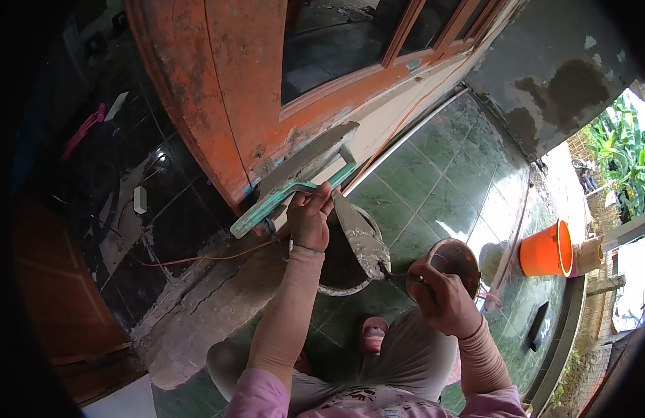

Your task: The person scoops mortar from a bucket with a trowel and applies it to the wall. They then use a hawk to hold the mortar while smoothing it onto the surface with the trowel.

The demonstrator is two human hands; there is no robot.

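Nearest the camera: seated or crouched person's own lap, grey trousers [420,355], knees apart, likely to leave room for the pails between body and work.

Large orange-red weathered wooden frame with dark glass panes [218,76] fills upper left; glossy green tiled floor [430,184] runs right of it.

Dark round bucket with mortar-crusted rim [340,290] sits on the floor beside the frame's foot, under both tools, presumably so drips drop back in. Bright orange plastic bucket [538,251] lies off to the right, out of the way. Smaller brown-rimmed round pail [473,268] is just beside the dark one, near the right hand, probably for easy reach.

Long turquoise-handled float with grey mortar-smeared face [256,219]: tilted, close against the frame's lower edge. Left hand [310,223] has fingers closed round its handle, likely steadying it for the trowel.

Grey metal trowel, mortar on blade [361,240]: over the dark bucket, blade tip close to left fingers; contact unclear. Right hand [444,303] is clamped on its dark handle, probably for angle control.
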